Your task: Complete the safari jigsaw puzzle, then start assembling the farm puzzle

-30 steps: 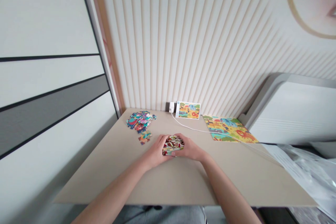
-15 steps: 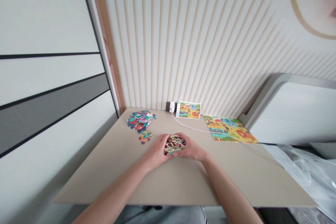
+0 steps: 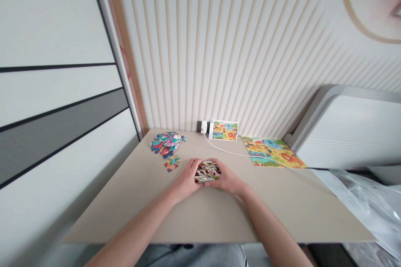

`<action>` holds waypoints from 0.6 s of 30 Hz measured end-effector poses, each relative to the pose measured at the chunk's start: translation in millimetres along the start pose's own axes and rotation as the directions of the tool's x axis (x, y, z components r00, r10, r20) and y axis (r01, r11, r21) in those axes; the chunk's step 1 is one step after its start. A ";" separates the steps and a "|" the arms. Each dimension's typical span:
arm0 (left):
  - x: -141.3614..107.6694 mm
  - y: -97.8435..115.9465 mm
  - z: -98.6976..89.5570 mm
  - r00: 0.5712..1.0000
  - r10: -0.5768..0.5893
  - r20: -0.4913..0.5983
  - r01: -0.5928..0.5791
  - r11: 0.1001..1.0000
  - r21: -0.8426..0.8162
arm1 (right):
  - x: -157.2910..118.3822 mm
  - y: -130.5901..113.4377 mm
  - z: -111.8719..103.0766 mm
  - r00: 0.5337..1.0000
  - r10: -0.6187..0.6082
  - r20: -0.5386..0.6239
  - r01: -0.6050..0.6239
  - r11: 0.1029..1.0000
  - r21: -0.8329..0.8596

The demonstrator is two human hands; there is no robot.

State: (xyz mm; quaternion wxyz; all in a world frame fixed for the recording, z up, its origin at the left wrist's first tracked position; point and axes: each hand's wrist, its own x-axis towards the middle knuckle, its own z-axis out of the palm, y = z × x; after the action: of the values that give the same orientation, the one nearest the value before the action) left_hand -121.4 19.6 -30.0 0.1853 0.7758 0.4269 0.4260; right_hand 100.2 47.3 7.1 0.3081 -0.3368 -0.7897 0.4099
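Observation:
Between my two hands, near the middle of the table, is a tight clump of jigsaw puzzle pieces (image 3: 208, 171), seen mostly by their pale edges with bits of red and green. My left hand (image 3: 187, 180) curls around its left side. Around the right side wraps my right hand (image 3: 229, 179), its thumb along the near edge. The undersides of the clump and several fingertips are hidden. Left of my left hand lie a few joined orange and teal puzzle pieces (image 3: 172, 163), just in front of a heap of purple and blue pieces (image 3: 166, 143).
At the back, a picture card (image 3: 223, 130) with animals leans by the wall beside a white charger (image 3: 204, 127). Its white cable (image 3: 225, 151) runs right, across an assembled-looking animal picture (image 3: 272, 153). Clear plastic (image 3: 369, 194) lies beyond the table's (image 3: 282, 208) right edge.
The clump's visible pieces have shifted slightly between my hands, and both hands stay around it. The whole view has moved a little.

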 end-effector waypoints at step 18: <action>4.2 5.2 0.3 0.976 -0.199 0.085 0.216 0.864 -0.455 | 2.1 11.9 4.6 0.988 0.004 -0.154 0.010 0.996 0.090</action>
State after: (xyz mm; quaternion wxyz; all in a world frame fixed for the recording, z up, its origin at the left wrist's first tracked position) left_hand -117.4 20.2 -24.7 0.4166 0.6666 0.3907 0.4790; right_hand 98.8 52.2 -4.9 0.3836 -0.3520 -0.7446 0.4177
